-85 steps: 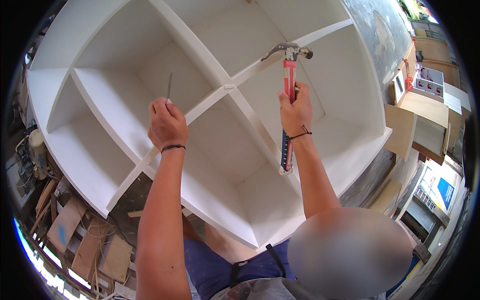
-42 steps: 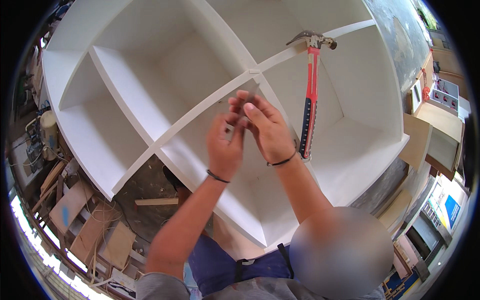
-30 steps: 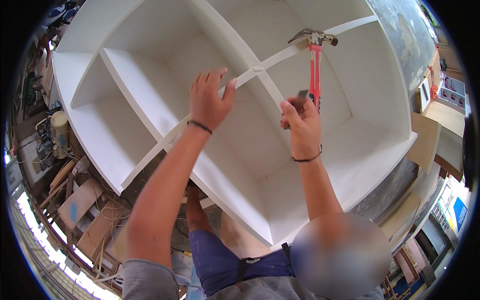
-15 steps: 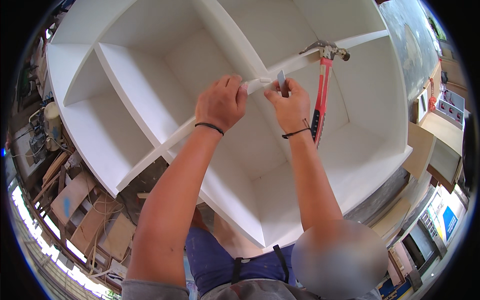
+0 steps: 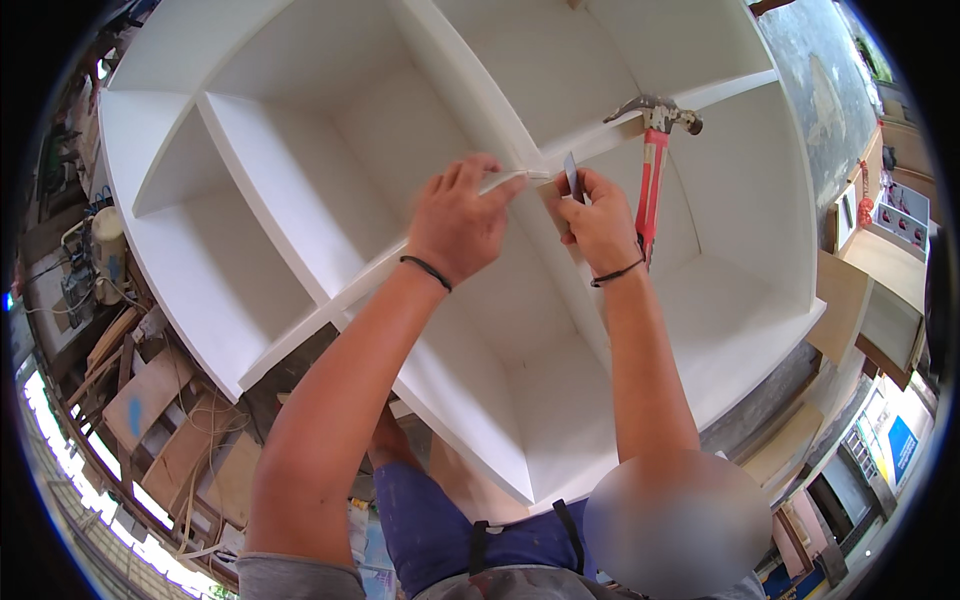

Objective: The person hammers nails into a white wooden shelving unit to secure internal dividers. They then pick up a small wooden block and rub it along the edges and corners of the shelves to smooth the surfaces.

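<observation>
A large white cabinet frame (image 5: 420,60), split by dividers into several compartments, lies in front of me. My left hand (image 5: 458,220) curls over the edge of a white divider (image 5: 375,270), its index finger stretched toward the joint where the dividers cross. On that joint sits a short white piece (image 5: 538,175). Beside it, my right hand (image 5: 603,222) pinches a thin flat grey metal blade (image 5: 573,176); its lower part is hidden by the fingers. A claw hammer (image 5: 652,165) with a red handle rests across a divider just right of my right hand, its lower end behind the wrist.
Wood offcuts and boards (image 5: 145,395) are heaped at the left, below a machine with a cream tank (image 5: 107,240). More wooden panels (image 5: 838,305) stand at the right, near a grey box (image 5: 905,215). A worn grey surface (image 5: 808,90) borders the cabinet at upper right.
Both hands have shifted slightly right and down in the picture. My left index finger now reaches out along the divider edge. The blade remains in my right hand, tilted differently.
</observation>
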Tool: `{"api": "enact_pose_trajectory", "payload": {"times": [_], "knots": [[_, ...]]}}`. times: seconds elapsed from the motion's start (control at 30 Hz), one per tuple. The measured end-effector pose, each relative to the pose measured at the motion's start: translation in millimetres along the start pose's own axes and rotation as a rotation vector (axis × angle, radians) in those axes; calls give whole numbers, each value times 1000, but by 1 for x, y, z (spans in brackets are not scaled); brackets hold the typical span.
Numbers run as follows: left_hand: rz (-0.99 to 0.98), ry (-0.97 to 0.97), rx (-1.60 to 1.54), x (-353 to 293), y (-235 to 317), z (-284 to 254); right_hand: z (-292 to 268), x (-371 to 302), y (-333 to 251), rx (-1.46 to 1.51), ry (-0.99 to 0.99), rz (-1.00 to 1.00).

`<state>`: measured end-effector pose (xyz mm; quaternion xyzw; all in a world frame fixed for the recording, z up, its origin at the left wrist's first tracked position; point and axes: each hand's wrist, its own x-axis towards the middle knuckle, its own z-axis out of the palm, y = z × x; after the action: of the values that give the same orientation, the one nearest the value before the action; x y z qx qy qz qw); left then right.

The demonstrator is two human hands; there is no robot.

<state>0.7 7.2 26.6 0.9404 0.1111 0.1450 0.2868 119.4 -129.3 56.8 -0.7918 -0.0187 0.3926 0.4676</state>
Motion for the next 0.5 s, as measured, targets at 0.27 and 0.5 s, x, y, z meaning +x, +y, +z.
{"api": "enact_pose_trajectory", "payload": {"times": [0.27,0.5], "knots": [[-41,-42,-269,9,0,8,-6,4,4,16,-52,23],[-140,-133,-353,12,1,4,-9,6,-7,-106,-78,21]]}}
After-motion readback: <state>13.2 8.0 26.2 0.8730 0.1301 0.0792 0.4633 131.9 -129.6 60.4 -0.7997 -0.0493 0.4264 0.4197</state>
